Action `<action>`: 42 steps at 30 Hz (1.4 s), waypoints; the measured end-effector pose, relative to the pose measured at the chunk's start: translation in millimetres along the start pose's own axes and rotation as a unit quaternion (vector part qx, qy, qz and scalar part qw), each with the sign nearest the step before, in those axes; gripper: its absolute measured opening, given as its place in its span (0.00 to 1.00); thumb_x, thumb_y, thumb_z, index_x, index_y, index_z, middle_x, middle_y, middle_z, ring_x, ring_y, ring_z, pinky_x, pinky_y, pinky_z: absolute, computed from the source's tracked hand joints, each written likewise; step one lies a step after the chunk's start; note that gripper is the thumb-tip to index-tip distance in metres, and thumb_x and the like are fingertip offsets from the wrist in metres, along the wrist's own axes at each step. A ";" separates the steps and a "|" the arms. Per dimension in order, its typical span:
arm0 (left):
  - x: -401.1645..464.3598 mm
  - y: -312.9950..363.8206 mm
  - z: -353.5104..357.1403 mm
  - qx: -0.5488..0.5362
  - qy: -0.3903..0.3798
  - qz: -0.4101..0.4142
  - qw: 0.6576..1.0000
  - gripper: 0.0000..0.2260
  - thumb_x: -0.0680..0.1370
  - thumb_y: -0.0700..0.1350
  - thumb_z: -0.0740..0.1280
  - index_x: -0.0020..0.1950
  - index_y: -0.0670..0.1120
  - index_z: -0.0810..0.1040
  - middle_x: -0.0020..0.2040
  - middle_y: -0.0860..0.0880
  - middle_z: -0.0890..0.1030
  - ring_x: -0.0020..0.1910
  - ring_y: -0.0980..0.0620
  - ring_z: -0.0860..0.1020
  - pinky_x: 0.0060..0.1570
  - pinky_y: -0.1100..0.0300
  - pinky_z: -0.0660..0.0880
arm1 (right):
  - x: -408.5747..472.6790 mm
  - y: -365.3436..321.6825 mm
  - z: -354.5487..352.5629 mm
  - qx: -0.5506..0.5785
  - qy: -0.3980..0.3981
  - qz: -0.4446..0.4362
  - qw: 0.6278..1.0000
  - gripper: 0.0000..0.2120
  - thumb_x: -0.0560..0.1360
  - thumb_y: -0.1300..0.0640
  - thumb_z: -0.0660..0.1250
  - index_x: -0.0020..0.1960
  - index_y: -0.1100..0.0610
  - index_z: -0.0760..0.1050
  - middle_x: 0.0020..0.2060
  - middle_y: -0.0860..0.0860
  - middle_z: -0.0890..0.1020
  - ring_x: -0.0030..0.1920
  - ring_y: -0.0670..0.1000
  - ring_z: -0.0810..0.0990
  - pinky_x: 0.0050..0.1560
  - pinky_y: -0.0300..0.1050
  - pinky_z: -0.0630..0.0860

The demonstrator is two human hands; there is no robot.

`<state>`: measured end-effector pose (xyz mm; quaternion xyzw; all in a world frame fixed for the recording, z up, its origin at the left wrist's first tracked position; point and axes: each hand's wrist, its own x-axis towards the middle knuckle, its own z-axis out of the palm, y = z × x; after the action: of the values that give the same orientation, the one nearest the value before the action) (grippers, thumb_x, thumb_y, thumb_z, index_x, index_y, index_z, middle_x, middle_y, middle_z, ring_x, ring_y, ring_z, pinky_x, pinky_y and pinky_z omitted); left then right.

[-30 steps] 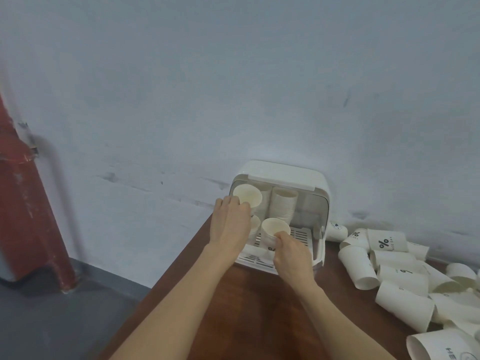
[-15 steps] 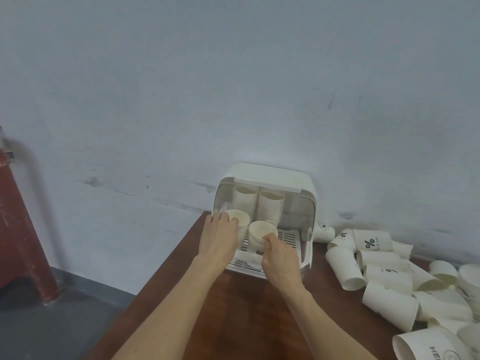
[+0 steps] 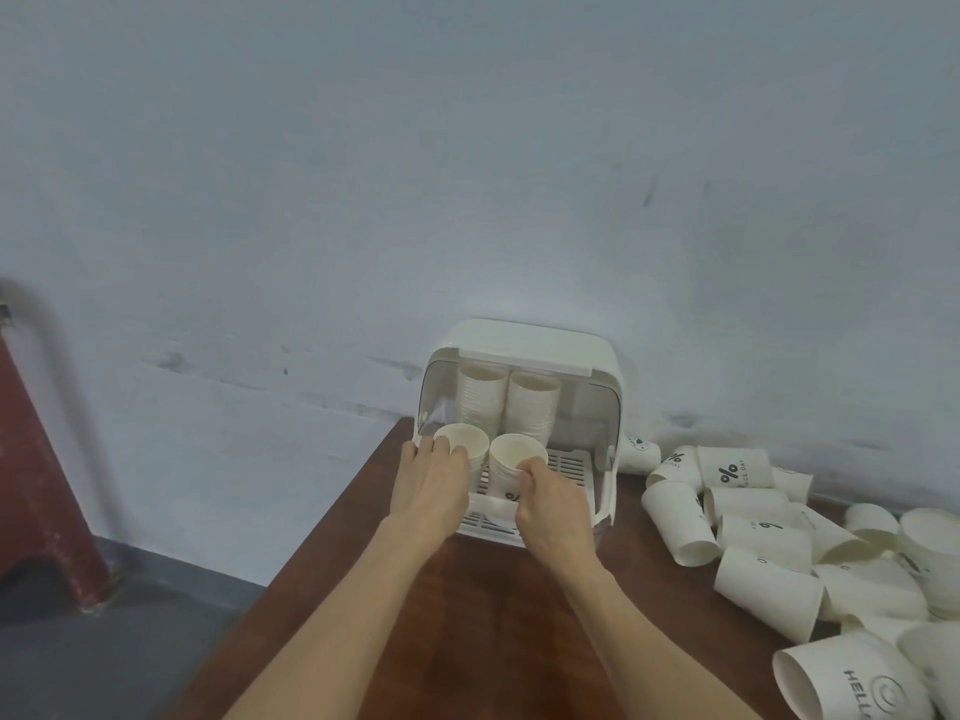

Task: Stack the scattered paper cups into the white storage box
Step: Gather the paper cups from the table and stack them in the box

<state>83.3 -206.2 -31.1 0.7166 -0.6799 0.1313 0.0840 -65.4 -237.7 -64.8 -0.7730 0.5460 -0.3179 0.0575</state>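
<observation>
Left hand (image 3: 434,483): fingers curled round the left front cup stack (image 3: 461,446), gripping just below the rim. Likely reason: steadies the stack upright on the slatted floor of the white storage box (image 3: 524,340) while it is seated. Stack stands at the box's front left, mouth up.

Right hand (image 3: 553,506): fingers and thumb pinch the rim and side of the right front cup stack (image 3: 517,454), which stands just beside the left one. Same judgement: a hold near the rim keeps the stack from tipping.

Behind both, two taller stacks (image 3: 509,407) fill the back row, so the front row is the free space; that explains placement near the opening. Box lid is raised; box sits at the far edge, against the wall (image 3: 467,174).

Right of the box: scattered paper cups (image 3: 753,537) lie on their sides in a heap, some printed; many left to stack.

Worktop (image 3: 483,615): dark brown wood. Wall pale, scuffed. Far left, a red post (image 3: 36,485) on a grey floor (image 3: 104,657).
</observation>
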 end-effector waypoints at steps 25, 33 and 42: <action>-103.6 45.4 -64.5 -0.113 0.075 0.030 0.990 0.11 0.80 0.44 0.57 0.61 0.48 0.73 0.57 0.50 0.77 0.59 0.48 0.73 0.59 0.54 0.64 | -97.9 0.5 -92.9 0.122 -0.056 0.027 0.991 0.20 0.78 0.58 0.57 0.69 0.52 0.70 0.40 0.48 0.78 0.48 0.54 0.79 0.50 0.44 0.72; -124.0 79.5 -74.0 -0.125 0.079 0.058 0.987 0.14 0.79 0.42 0.58 0.63 0.47 0.74 0.59 0.48 0.78 0.60 0.47 0.73 0.58 0.52 0.65 | -127.8 7.4 -137.4 0.117 -0.036 0.042 0.992 0.17 0.79 0.58 0.57 0.67 0.53 0.70 0.36 0.44 0.78 0.34 0.41 0.75 0.37 0.36 0.71; -138.4 131.3 -69.3 -0.133 0.060 0.113 0.983 0.13 0.80 0.46 0.57 0.62 0.48 0.74 0.57 0.49 0.78 0.59 0.46 0.74 0.60 0.53 0.65 | -148.2 31.1 -174.3 0.083 -0.006 0.063 0.995 0.18 0.79 0.57 0.57 0.68 0.51 0.68 0.44 0.54 0.81 0.42 0.51 0.78 0.42 0.42 0.70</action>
<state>-58.2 -61.8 -14.6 0.6085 -0.7616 0.0906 0.2039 -217.1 -74.5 -4.0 -0.7316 0.5648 -0.3534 0.1444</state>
